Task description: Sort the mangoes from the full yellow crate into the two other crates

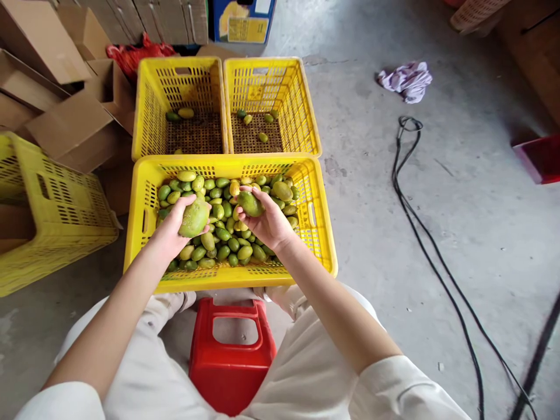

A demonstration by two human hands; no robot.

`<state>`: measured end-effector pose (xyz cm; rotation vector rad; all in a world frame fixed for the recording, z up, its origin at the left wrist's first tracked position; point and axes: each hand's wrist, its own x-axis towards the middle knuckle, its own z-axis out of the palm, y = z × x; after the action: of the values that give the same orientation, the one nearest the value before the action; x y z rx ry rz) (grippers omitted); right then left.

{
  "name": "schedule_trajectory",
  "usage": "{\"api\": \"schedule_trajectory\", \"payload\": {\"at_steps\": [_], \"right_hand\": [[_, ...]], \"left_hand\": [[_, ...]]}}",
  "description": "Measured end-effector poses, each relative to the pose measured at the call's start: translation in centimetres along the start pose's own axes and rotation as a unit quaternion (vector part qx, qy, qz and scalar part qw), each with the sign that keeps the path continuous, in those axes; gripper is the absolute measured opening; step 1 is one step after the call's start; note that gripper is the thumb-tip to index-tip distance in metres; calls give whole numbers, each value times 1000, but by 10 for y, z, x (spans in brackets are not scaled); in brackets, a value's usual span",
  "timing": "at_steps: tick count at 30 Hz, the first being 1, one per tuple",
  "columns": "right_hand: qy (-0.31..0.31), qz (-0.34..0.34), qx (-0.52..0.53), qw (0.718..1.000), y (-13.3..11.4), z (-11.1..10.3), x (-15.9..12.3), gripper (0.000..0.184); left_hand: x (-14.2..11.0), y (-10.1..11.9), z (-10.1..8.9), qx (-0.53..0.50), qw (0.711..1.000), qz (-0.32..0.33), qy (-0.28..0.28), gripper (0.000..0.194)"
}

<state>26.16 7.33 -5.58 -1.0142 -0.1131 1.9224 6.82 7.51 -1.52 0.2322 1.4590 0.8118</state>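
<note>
My left hand point(177, 224) is closed around a large yellow-green lemon point(195, 219) with some marks on its skin. In my right hand point(269, 219) is a darker green lemon point(251, 204), gripped between thumb and fingers. Both hands are over a yellow plastic crate point(326, 245) filled with many green and yellowish lemons point(223, 233). Behind it stand two more yellow crates. The back left crate point(151, 111) has a few fruits on its floor, and the back right crate point(301, 111) holds several small ones.
A red plastic stool point(231, 373) is between my legs. Open cardboard boxes point(70, 122) are piled at the left, beside another yellow crate point(65, 204). On the concrete floor at the right lie a black cable point(406, 201) and a crumpled pale cloth point(406, 81).
</note>
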Motion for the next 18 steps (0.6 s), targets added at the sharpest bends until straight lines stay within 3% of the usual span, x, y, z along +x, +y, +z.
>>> {"api": "schedule_trajectory", "payload": {"at_steps": [8, 14, 18], "right_hand": [[14, -19, -10, 1000, 1, 0, 1, 26], [19, -20, -16, 999, 3, -2, 4, 23], [1, -2, -7, 1000, 2, -7, 7, 28]], "left_hand": [[-3, 6, -1, 7, 998, -57, -21, 39], [-3, 9, 0, -62, 995, -74, -12, 42], [-2, 6, -3, -60, 996, -54, -24, 27]]}}
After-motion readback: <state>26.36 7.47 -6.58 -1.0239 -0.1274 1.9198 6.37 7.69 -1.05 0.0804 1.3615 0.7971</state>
